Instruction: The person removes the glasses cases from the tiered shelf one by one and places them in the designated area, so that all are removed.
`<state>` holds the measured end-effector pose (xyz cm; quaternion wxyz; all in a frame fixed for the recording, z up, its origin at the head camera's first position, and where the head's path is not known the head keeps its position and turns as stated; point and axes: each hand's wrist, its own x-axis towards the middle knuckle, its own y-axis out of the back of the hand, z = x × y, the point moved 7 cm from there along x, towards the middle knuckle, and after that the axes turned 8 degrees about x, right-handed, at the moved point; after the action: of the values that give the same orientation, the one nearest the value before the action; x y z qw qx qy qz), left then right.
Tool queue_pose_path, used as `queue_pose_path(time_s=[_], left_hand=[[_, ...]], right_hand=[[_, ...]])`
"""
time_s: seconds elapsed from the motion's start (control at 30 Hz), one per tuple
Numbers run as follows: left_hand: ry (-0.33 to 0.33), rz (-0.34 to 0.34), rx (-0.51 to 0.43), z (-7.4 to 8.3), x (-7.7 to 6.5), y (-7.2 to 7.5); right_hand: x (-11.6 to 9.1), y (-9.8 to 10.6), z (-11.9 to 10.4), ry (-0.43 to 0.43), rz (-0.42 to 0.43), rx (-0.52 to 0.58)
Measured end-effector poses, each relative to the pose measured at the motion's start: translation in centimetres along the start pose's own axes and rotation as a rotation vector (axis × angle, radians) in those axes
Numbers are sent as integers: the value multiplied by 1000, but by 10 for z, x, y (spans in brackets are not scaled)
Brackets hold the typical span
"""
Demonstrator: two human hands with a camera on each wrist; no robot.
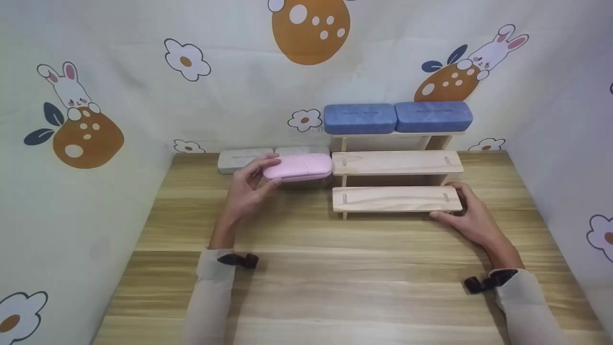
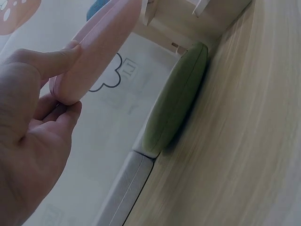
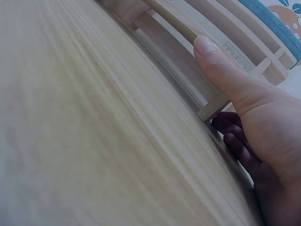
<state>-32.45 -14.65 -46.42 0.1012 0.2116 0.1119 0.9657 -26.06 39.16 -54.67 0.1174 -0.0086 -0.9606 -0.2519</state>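
A pink case (image 1: pixel 299 165) is hanging above the table (image 1: pixel 325 282), just left of a three-tiered wooden shelf's (image 1: pixel 397 199) middle board; whether the two are touching, I cannot tell. The left hand (image 1: pixel 245 191) is pinching the case by its left end, the thumb pressing on one side and the fingers on the other. The right hand (image 1: pixel 471 216) is gripping the right end of the shelf's lowest board, the thumb lying along the front edge and the other fingers reaching round the end.

Below the pink case, in the left wrist view, a green case (image 2: pixel 176 99) is resting on the table near the shelf. Behind it, two grey cases (image 1: pixel 238 160) are lying end to end along the back wall, the pink case partly covering one in the head view. Two blue cases (image 1: pixel 360 119) are sitting side by side on the top board. Pale sleeves (image 1: pixel 210 292) are covering both forearms. Around the table, a cream backdrop (image 1: pixel 134 105) is showing rabbits, orange fruit and white flowers.
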Motion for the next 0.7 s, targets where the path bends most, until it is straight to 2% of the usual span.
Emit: queue_pose_path(time_s=[0.17,0.23,0.47,0.7], left_hand=[[34,8,31,9,-6,7],[39,13,34,8,-7,10],[47,20,15,-21,-6,18],[65,25,28,-35,-9,23]], right_hand=[[0,-1,0,-13,5,-1],[1,0,3,-19,1,-5],[1,2,5,-19,1,-29],[-4,0,-24,-1,2,-3]])
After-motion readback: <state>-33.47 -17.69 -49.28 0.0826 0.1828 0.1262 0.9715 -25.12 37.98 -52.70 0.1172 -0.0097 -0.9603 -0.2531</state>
